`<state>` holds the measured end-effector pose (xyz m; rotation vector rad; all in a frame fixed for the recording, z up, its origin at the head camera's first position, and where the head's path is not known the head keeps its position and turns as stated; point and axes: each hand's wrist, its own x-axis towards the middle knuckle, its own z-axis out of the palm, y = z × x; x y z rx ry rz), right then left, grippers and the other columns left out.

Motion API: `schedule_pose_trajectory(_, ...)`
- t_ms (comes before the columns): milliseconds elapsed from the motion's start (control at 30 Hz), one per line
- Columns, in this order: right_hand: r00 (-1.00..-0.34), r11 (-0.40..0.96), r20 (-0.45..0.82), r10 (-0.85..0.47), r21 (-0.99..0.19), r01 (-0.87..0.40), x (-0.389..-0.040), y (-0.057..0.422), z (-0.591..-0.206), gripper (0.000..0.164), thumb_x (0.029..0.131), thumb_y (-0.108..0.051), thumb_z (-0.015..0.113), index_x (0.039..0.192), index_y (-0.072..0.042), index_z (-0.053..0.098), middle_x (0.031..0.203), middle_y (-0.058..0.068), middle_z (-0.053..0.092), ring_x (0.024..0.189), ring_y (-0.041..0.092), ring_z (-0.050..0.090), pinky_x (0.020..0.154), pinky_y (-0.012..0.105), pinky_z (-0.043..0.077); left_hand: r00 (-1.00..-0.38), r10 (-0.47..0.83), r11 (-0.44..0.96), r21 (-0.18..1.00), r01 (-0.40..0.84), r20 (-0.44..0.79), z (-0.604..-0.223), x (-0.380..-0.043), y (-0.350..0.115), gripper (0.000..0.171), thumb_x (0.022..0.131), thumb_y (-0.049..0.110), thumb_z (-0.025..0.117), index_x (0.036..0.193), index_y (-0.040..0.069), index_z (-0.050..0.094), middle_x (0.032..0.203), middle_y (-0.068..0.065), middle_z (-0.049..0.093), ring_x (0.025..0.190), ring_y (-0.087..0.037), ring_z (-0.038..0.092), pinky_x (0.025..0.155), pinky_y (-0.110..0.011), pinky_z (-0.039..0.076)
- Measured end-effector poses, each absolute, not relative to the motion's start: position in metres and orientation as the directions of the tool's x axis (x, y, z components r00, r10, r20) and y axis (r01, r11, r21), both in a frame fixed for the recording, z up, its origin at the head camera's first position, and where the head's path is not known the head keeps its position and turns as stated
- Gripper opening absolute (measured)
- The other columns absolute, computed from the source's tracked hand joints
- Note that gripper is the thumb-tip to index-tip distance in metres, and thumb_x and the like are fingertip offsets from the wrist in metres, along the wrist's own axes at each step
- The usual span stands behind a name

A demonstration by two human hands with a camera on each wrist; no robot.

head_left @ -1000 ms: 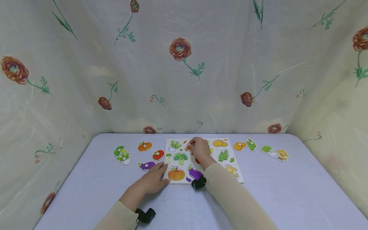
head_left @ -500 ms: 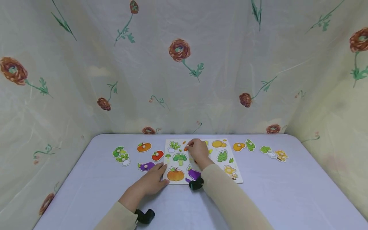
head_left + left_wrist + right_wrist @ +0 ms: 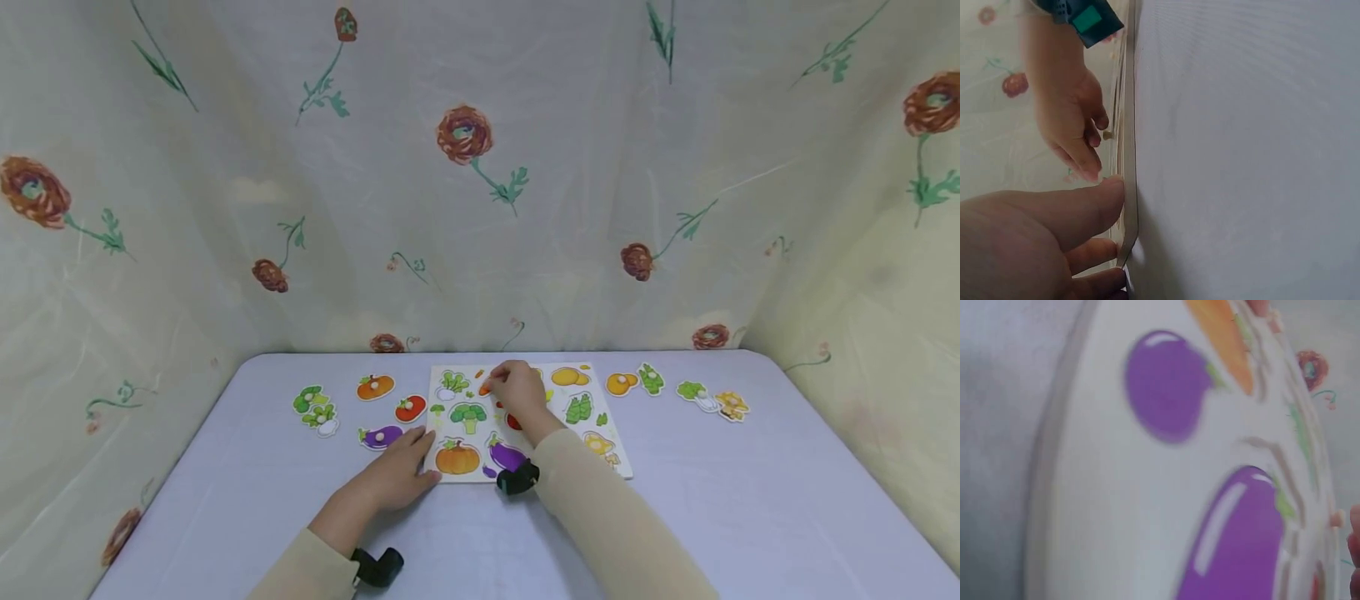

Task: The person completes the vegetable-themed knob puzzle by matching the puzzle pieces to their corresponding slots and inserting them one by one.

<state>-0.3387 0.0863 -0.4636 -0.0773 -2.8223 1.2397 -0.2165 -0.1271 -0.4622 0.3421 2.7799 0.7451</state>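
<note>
A white wooden puzzle board with printed vegetables lies at the table's middle. My left hand rests at its near left corner, fingers along the left side and thumb against the front edge. At the board's far middle, my right hand pinches an orange carrot piece, mostly hidden under the fingertips. The left wrist view shows the right hand's fingers pointing down at the board. A purple eggplant picture fills the right wrist view, with knobs behind it.
Left of the board lie knobbed tomato, pumpkin, eggplant, broccoli and turnip-like pieces. On the right are potato, green, leafy cabbage and mushroom pieces. A flowered curtain hangs behind.
The right hand shifts only slightly over the carrot piece, staying at the same part of the board. My left hand keeps its place at the corner. The head view tilts a little.
</note>
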Motion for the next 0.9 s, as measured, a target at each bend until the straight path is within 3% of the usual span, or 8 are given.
schedule_pose_trajectory(367,-0.991,0.666,0.079,0.105,-0.746,0.011,-0.331,0.111,-0.442,0.013,0.095,-0.018,0.070,0.103,-0.008,0.073,0.100,0.007,0.069,0.089,0.025,0.058,0.079,0.037,0.050,-0.945,0.284,0.838,0.520,0.162,-0.163,-0.466,-0.216,-0.129,0.069,0.095,0.033,0.069,0.153,0.009,0.041,0.161,-0.016,0.031,0.147,-0.036,0.029,0.113,-0.059,0.033)
schedule_pose_trajectory(633,-0.981,0.669,0.171,0.095,-0.741,-0.064,-0.326,0.138,-0.427,0.017,0.095,-0.018,0.070,0.106,-0.005,0.073,0.101,0.011,0.068,0.093,0.028,0.060,0.081,0.039,0.049,-0.944,0.284,0.837,0.523,0.160,-0.166,-0.464,-0.216,-0.128,0.069,0.095,0.033,0.068,0.153,0.008,0.041,0.161,-0.016,0.030,0.148,-0.036,0.028,0.113,-0.059,0.032)
schedule_pose_trajectory(900,-0.986,0.665,0.138,0.091,-0.746,-0.043,-0.320,0.167,-0.420,0.027,0.098,-0.021,0.067,0.119,-0.004,0.070,0.109,0.014,0.065,0.096,0.029,0.055,0.081,0.037,0.049,-0.944,0.282,0.835,0.528,0.154,-0.172,-0.462,-0.216,-0.128,0.069,0.096,0.033,0.068,0.154,0.008,0.040,0.161,-0.015,0.030,0.148,-0.036,0.027,0.114,-0.058,0.031)
